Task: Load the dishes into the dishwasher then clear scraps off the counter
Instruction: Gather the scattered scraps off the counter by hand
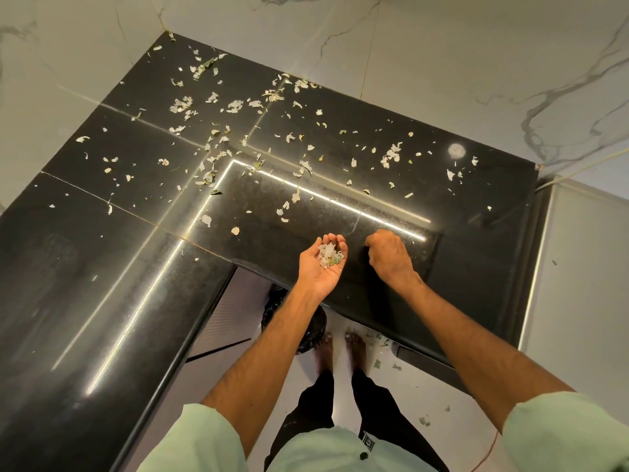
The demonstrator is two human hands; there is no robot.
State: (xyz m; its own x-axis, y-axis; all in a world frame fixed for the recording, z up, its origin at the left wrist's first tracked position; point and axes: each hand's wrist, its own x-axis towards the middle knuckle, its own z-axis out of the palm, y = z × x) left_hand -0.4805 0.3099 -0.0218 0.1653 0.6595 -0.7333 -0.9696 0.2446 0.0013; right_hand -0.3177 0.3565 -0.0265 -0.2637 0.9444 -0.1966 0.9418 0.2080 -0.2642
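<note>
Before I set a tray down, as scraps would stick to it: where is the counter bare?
Nearly bare on the counter: its near left arm below the seam, and the strip between the right hand and right edge. Crowded: scraps litter the whole back half.

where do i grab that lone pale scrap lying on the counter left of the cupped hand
The lone pale scrap lies flat and thin on the counter, so no edge stands up to grip. Probably best to come straight down from above with the right hand and pinch across its outer edges with the fingertips, since the left hand is cupping the gathered scraps.
</note>
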